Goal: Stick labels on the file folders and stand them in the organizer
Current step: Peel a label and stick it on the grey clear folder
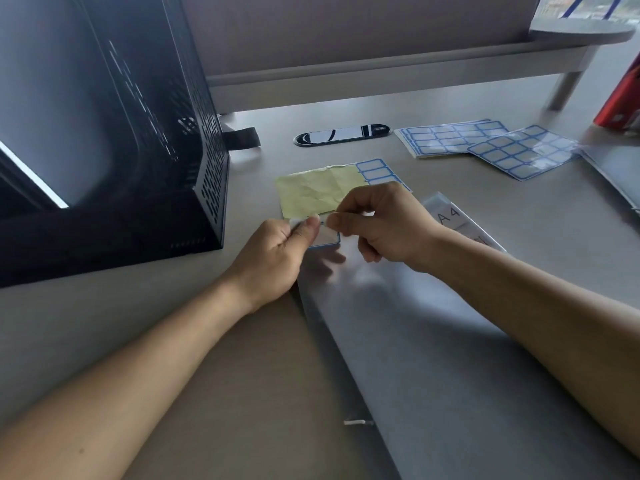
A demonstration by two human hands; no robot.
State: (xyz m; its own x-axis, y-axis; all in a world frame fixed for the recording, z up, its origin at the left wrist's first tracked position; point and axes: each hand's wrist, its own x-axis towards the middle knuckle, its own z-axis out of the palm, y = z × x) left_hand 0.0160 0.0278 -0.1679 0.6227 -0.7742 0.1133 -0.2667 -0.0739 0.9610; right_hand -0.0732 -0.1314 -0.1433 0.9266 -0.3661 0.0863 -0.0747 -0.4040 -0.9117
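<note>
Near the middle of the frame my left hand point(284, 244) and my right hand point(377, 223) are close together, both pinching a small blue-edged label point(325, 239). My left thumb and forefinger are clamped on its left end, and my right thumb and forefinger are closed on its upper edge, just beside them. The label sits over the top end of a clear file folder point(433, 358), which lies flat on the grey surface point(450, 105) and runs from the centre down to the lower right; I cannot tell whether the label already touches the plastic.

Just above my hands lies a crumpled yellow backing sheet point(311, 192) with a few blue labels left along its right side. Further to the upper right are two full label sheets point(485, 140), one overlapping the other. The black perforated organizer point(156, 133) fills the upper left of the frame, standing on the surface, well apart from the folder. A red object point(623, 95) shows at the right edge.
</note>
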